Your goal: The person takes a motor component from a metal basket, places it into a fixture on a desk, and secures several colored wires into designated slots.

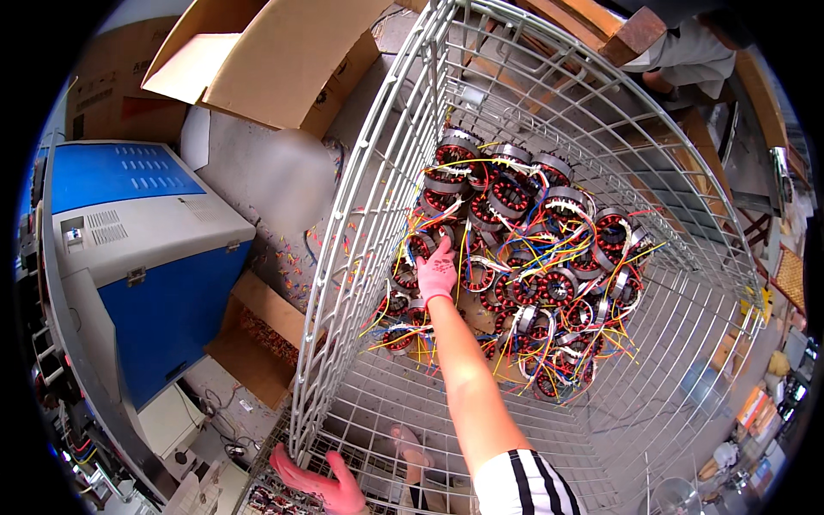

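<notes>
A tall wire-mesh cage (549,112) filled the view from twelve to five o'clock, standing on a grey concrete floor (275,184). At nine o'clock stood a blue and grey machine cabinet (146,232), with cardboard boxes (275,51) at eleven. In the cage lay a heap of wound motor stators (532,266) with coloured wires. The right hand (437,270), gloved pink, reached into the heap, fingers curled onto a stator. The left hand (322,482) gripped the cage's corner post at six.

A grey concrete floor (275,184), littered w/ wire scraps, is seen at left, flanked by a blue-grey machine cabinet (137,232) & open cardboard boxes (275,60); wooden furniture (764,112) is glimpsed at right.
</notes>
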The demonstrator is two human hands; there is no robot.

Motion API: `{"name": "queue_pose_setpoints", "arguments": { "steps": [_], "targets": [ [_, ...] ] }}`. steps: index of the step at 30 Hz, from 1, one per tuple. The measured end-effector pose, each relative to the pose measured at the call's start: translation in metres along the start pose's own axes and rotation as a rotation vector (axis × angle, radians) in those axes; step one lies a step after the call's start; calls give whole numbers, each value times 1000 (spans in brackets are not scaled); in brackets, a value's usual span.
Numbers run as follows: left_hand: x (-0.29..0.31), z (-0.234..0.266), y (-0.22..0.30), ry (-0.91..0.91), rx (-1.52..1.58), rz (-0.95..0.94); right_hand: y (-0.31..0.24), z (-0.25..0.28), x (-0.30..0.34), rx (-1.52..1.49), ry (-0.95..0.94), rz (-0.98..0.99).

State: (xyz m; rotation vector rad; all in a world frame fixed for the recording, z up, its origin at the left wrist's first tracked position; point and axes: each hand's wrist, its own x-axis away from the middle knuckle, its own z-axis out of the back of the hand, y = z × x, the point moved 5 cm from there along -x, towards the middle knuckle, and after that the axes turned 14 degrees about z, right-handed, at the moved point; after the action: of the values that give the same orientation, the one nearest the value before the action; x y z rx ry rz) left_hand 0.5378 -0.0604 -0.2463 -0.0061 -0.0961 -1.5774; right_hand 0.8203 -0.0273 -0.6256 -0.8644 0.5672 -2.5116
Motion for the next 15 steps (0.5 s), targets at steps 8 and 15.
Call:
{"name": "queue_pose_setpoints", "arguments": {
  "steps": [8, 15],
  "targets": [
    [0, 10, 1, -1, 48, -74, 8, 87, 138, -799, -552, -173],
    [20, 56, -37, -444, 663, -32, -93, 234, 350, -1217, -721, 150]
  ]
}}
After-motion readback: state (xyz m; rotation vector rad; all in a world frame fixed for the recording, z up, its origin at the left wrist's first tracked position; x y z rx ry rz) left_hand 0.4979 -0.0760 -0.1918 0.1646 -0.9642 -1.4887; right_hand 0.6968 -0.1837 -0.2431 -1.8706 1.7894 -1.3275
